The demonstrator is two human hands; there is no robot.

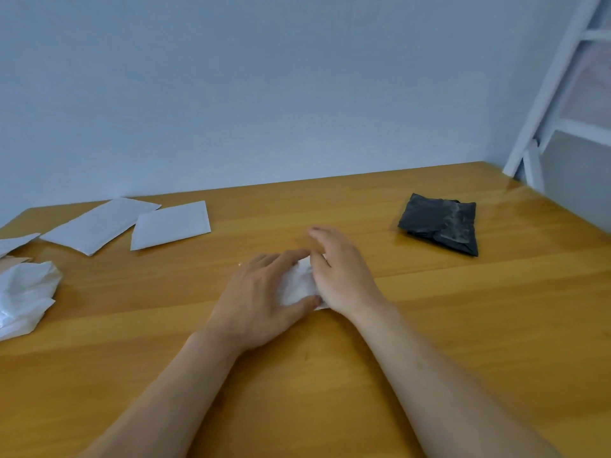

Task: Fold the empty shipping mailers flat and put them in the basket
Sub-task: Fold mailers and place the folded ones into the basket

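A small folded white mailer (299,284) lies on the wooden table (463,325) at the centre, mostly covered by both hands. My left hand (258,299) lies over its left side, fingers stretched across it and thumb at its near edge. My right hand (340,272) presses on its right side with fingers extended away from me. A folded black mailer (441,223) sits at the right rear. Two flat white mailers (99,226) (172,224) lie at the left rear. No basket is in view.
A crumpled white mailer (24,295) lies at the left edge, with another white mailer's corner (15,242) behind it. A white ladder-like frame (562,77) leans at the right rear corner. A plain wall runs behind the table.
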